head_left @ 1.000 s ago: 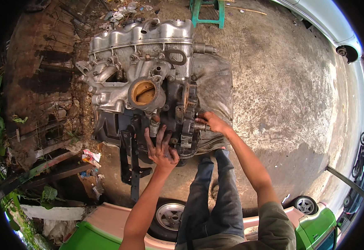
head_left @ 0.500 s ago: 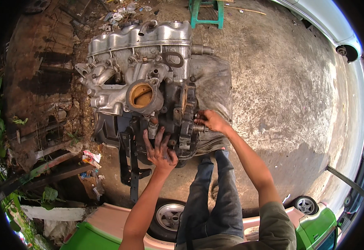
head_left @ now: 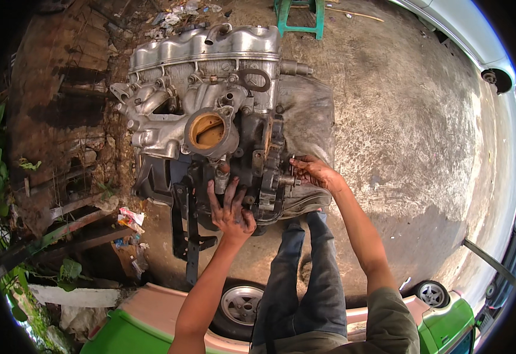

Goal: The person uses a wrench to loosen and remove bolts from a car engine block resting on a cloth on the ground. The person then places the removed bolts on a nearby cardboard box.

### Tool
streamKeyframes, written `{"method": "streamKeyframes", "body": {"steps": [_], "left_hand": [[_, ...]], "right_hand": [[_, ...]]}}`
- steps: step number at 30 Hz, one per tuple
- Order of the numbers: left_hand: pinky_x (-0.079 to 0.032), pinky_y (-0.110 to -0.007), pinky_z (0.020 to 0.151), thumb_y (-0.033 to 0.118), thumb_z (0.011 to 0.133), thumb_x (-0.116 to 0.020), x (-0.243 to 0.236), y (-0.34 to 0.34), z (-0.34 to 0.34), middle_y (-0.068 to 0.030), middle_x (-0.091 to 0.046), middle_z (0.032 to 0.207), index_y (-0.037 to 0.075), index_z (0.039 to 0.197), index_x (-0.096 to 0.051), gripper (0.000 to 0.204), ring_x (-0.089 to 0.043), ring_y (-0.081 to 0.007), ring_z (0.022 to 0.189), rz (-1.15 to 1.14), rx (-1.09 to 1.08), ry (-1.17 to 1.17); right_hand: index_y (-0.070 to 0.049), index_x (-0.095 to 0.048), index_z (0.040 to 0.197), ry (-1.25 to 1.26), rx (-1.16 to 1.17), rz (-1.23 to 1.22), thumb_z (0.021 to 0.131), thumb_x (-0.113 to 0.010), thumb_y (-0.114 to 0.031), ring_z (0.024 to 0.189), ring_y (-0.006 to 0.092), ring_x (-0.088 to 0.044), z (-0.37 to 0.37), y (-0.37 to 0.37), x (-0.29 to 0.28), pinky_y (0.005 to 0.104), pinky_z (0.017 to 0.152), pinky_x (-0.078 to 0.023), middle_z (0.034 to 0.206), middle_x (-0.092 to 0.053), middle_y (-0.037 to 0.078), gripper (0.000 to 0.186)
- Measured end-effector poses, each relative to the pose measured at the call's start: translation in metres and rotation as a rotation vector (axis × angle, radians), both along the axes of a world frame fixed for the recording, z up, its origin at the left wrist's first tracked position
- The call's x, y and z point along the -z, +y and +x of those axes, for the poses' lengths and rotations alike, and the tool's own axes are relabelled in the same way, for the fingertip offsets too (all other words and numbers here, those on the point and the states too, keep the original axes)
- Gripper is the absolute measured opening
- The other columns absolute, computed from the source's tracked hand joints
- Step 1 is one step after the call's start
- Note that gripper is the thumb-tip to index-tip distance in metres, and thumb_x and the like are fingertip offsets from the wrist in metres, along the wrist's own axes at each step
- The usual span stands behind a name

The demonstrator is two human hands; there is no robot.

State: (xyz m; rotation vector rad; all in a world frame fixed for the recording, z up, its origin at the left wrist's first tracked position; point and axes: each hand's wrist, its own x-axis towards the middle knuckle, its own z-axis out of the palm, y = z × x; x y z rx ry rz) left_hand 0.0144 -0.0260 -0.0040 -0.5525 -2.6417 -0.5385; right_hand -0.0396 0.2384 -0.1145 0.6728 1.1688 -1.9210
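Large silver-and-black metal engine [head_left: 202, 97] with a round, tan-lined opening [head_left: 207, 131], positioned on the grey concrete ground [head_left: 399, 118] before the person. The left hand [head_left: 232, 221] rests with fingers spread on its dark lower part; the right hand [head_left: 315, 172], fingers bent together, lies beside a short metal shaft [head_left: 287, 180], whether gripping anything one cannot tell. Beyond are a green plastic stool [head_left: 301, 28] and a green-and-pink car [head_left: 131, 327].

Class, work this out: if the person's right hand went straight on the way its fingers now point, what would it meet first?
Probably the dark metal housing on the engine, just left of the right hand, though depth is hard to judge.
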Motion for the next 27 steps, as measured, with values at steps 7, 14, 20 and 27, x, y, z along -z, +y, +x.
{"method": "streamKeyframes", "body": {"steps": [7, 14, 20, 27], "left_hand": [[-0.044, -0.059, 0.106, 0.020, 0.085, -0.039, 0.004, 0.000, -0.001, -0.0065, -0.061, 0.134, 0.007, 0.113, -0.069, 0.043, -0.039, -0.0530, 0.135, -0.013, -0.045, 0.040], [-0.044, -0.059, 0.105, 0.020, 0.085, -0.040, 0.002, 0.000, -0.001, -0.0056, -0.061, 0.135, 0.008, 0.113, -0.069, 0.042, -0.038, -0.0529, 0.136, -0.013, -0.051, 0.023], [-0.042, -0.061, 0.105, 0.017, 0.085, -0.040, 0.001, 0.001, -0.001, -0.0112, -0.059, 0.135, 0.005, 0.111, -0.064, 0.038, -0.034, -0.0541, 0.138, -0.013, -0.027, 0.019], [-0.042, -0.061, 0.105, 0.016, 0.086, -0.039, 0.002, 0.000, 0.000, -0.0130, -0.058, 0.135, 0.004, 0.111, -0.062, 0.036, -0.031, -0.0542, 0.140, -0.019, -0.028, 0.003]], "right_hand": [[0.004, -0.061, 0.115, 0.854, -0.473, 0.752, 0.099, -0.060, -0.043, 0.092, 0.0373, -0.065, 0.000, -0.011, 0.020, 0.0454, 0.082, -0.050, 0.096, -0.069, 0.022, 0.049], [-0.004, -0.059, 0.127, 0.701, -0.698, 0.627, 0.101, -0.056, -0.040, 0.108, 0.0431, -0.058, -0.010, -0.017, 0.004, 0.0495, 0.088, -0.047, 0.115, -0.063, 0.027, 0.045], [-0.001, -0.058, 0.124, 0.993, -0.551, 0.689, 0.100, -0.052, -0.014, 0.097, 0.0411, -0.059, 0.003, -0.017, 0.007, 0.0476, 0.080, -0.049, 0.103, -0.063, 0.027, 0.027], [0.001, -0.058, 0.118, 0.978, -0.670, 0.680, 0.099, -0.051, -0.006, 0.097, 0.0382, -0.060, -0.005, -0.021, 0.011, 0.0432, 0.074, -0.050, 0.101, -0.063, 0.026, 0.021]]}}
